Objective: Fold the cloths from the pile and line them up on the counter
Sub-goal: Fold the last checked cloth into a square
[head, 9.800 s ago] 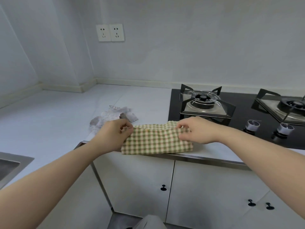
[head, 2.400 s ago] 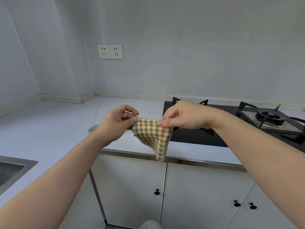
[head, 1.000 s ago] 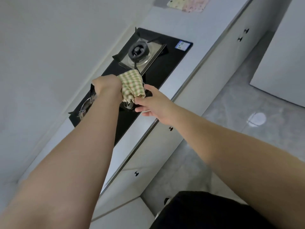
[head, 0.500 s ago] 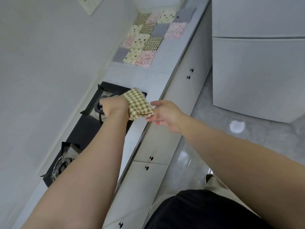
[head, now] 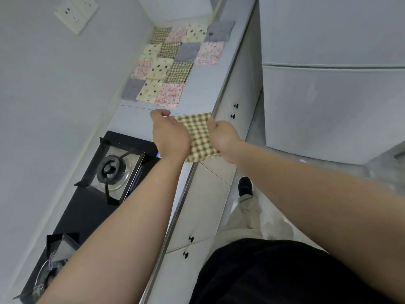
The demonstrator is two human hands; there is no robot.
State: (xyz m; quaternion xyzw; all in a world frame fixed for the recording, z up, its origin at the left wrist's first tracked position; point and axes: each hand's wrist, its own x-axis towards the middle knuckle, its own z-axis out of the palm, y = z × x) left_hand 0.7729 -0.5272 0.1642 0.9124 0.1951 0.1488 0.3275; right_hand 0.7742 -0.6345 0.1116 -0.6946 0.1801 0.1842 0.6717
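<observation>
A folded green-checked cloth (head: 200, 137) is held flat in the air over the counter's front edge, just past the stove. My left hand (head: 169, 133) grips its left side and my right hand (head: 222, 133) grips its right side. Farther along the counter (head: 203, 91) lie several folded cloths (head: 175, 62) in neat rows: pink floral, cream dotted, grey and checked squares. The nearest of them is a pink floral one (head: 169, 94), a short way beyond my hands. The pile of unfolded cloths is out of view.
A black gas stove (head: 109, 172) with two burners sits on the counter to my left. A white fridge (head: 333, 84) stands across the narrow aisle on the right. Cabinet doors with black knobs (head: 234, 110) run below the counter. A wall socket (head: 75, 12) is at upper left.
I have walked along the counter past the stove toward the laid-out cloths. My right hand, which was loose beside the cloth, now grips its right side, and the cloth is spread flatter.
</observation>
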